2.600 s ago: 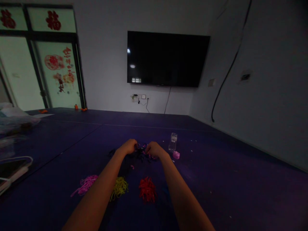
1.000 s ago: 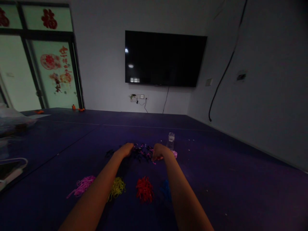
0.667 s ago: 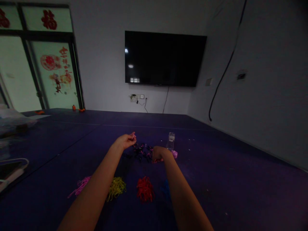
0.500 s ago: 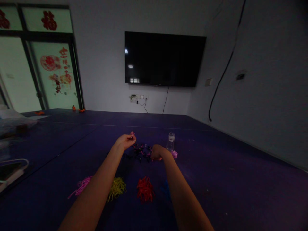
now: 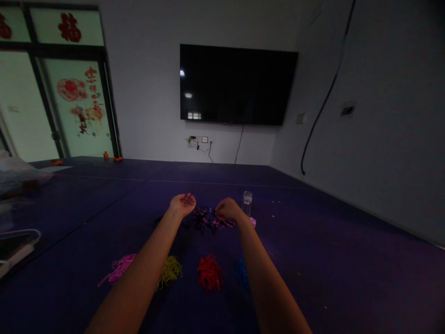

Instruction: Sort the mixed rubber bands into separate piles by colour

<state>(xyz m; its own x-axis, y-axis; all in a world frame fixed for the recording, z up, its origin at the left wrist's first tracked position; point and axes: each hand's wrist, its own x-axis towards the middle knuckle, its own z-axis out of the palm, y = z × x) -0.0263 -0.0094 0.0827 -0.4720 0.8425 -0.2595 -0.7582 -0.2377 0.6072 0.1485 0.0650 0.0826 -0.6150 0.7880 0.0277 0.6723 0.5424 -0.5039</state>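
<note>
My left hand (image 5: pixel 183 204) is turned palm up at the left edge of a small pile of black and pink pieces (image 5: pixel 201 219). Its fingers are loosely curled and apart, and I make out nothing held in them. Over the right side of the pile, my right hand (image 5: pixel 227 209) points down with its fingertips pinched together among the pieces. Whatever they hold is too dark and small to name. A clear bottle (image 5: pixel 247 203) stands just beyond the right hand, with a pink object (image 5: pixel 252 222) beside its base.
Nearer me lie bundles of cord-like strands: pink (image 5: pixel 120 267), yellow (image 5: pixel 170 270), red (image 5: pixel 209 273) and blue (image 5: pixel 241 272), the last partly behind my right forearm. A white-edged device with a cable (image 5: pixel 21 250) sits far left on the dark purple surface (image 5: pixel 313 241).
The pink and white piece at my left fingertips no longer shows, and those fingers have loosened. My right hand has lifted slightly and shifted left, uncovering pink pieces.
</note>
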